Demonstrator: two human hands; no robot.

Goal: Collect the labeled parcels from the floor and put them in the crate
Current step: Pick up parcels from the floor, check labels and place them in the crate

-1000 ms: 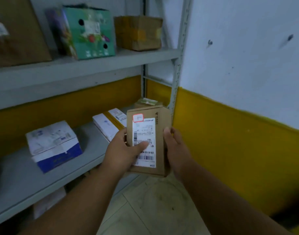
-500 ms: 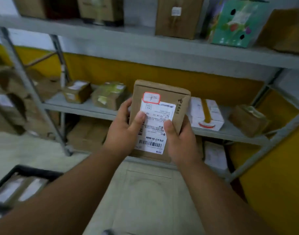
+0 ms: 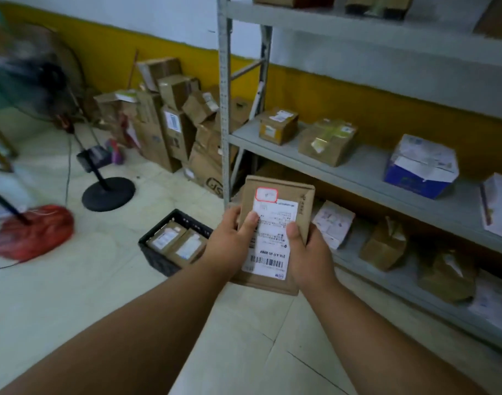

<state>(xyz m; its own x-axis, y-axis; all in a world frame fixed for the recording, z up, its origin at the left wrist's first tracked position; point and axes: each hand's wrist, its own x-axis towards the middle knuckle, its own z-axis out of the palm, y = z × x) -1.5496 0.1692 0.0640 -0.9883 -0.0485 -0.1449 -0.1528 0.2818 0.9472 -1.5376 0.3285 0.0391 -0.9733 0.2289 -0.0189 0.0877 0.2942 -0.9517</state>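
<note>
Since the frame before, my view had swung left, so the black crate (image 3: 170,256) that sat at the lower left edge now lay just left of centre, on the floor close beside my left hand (image 3: 230,246). I held the brown parcel (image 3: 275,238) upright in the middle of the frame with both hands: my left hand gripped its left edge with the thumb pressed on the white label (image 3: 271,238), and my right hand (image 3: 309,258) gripped the right edge, thumb on the label too. Two labelled parcels (image 3: 174,242) already lay flat inside the crate. The grey shelf rack (image 3: 358,172) filled the right side with boxes on it. At the left edge stood what looked like a fan (image 3: 30,72), too blurred to be sure, and more cardboard boxes (image 3: 173,124) were piled against the wall at upper centre.
</note>
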